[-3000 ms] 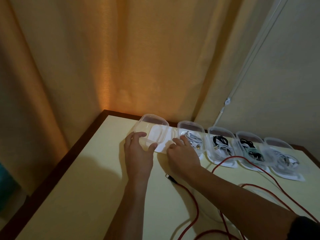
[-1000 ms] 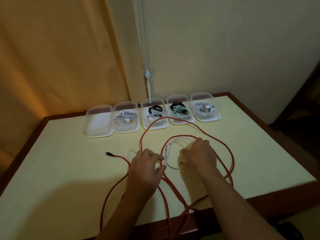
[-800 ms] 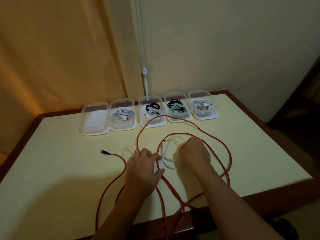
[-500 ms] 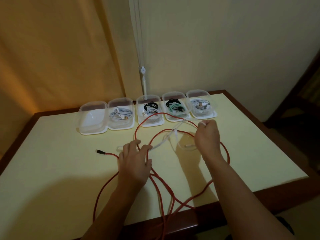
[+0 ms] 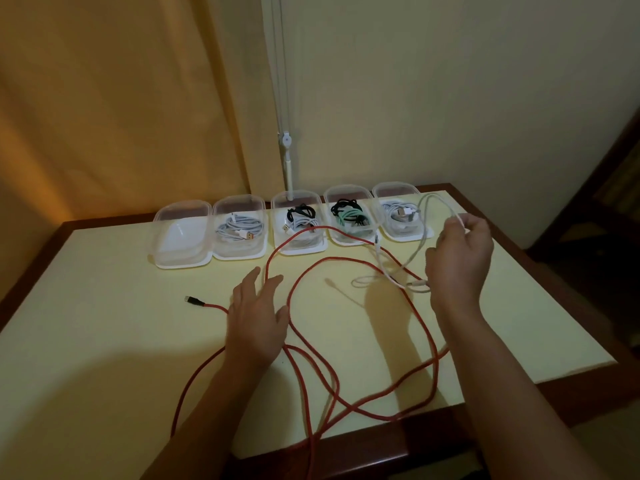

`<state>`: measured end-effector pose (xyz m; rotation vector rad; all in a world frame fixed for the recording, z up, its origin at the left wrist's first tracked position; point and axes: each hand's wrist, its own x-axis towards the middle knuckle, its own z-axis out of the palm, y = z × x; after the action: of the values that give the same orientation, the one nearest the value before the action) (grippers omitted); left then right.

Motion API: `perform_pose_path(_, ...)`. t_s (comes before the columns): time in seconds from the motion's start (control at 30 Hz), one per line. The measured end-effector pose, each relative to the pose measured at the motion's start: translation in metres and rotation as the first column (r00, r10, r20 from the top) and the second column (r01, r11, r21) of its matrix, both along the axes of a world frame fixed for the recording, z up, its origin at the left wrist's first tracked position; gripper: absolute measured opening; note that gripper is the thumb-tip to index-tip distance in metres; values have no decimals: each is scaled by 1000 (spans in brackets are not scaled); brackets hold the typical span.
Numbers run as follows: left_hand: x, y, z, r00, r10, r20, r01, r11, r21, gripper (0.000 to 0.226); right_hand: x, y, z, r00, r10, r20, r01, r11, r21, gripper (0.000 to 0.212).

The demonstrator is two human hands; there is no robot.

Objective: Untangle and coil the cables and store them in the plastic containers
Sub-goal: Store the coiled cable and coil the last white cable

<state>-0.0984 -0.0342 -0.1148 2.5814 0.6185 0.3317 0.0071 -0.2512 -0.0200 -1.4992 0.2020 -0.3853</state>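
Head-high, downward over table

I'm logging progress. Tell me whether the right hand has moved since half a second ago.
Yes. The right hand, holding the white cable, has moved right, toward the rightmost container.

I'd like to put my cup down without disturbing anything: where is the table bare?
Bare: the left side of the table, left of the red cable, and the right strip beyond the right hand. Crowded: the middle, and the back row of containers.
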Motion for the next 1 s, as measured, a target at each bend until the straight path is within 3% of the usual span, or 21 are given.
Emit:
perform_pose_path(0.1,-1,-6,5,1000,-22,8,22,1000,-7,51,-9,7,4,994,105,-2,-105,994,36,10)
perform_pose_path(0.23,-8,-19,17,979,-92,184,109,990,-85,46,-26,22,14,963,268,39,-270,947,176,19)
perform_pose_path(0.3,-17,-28,24,965,-51,255,116,962,-245,47,-35,27,21,936,344,70,-350,898,268,19)
perform_pose_path(0.37,-25,-37,33,969,79,234,65,834,-548,51,-45,29,26,910,403,92,-410,848,336,17)
perform_pose_path(0.47,-32,-38,47,946,233,226,93,471,-877,37,-61,27,25,877,475,74,-471,815,339,13)
perform_pose_path(0.53,-39,-32,56,903,318,291,195,302,-933,23,-71,23,15,859,511,-37,-492,843,215,15)
perform_pose_path(0.6,-49,-28,64,854,391,342,270,228,-935,24,-79,21,-3,846,499,-186,-505,863,19,21)
perform_pose_path(0.67,-59,-25,66,804,450,388,296,263,-918,30,-81,20,-21,837,456,-301,-516,841,-161,22)
perform_pose_path(0.8,-74,-15,58,784,464,413,153,500,-853,33,-76,21,-40,808,364,-463,-574,662,-482,19)
perform_pose_path(0.9,-82,-6,57,775,437,457,233,475,-849,26,-73,25,-37,793,356,-494,-603,574,-554,34)
perform_pose_path(1.0,-82,3,60,787,366,497,310,462,-831,28,-79,32,-25,745,370,-555,-664,337,-667,72)
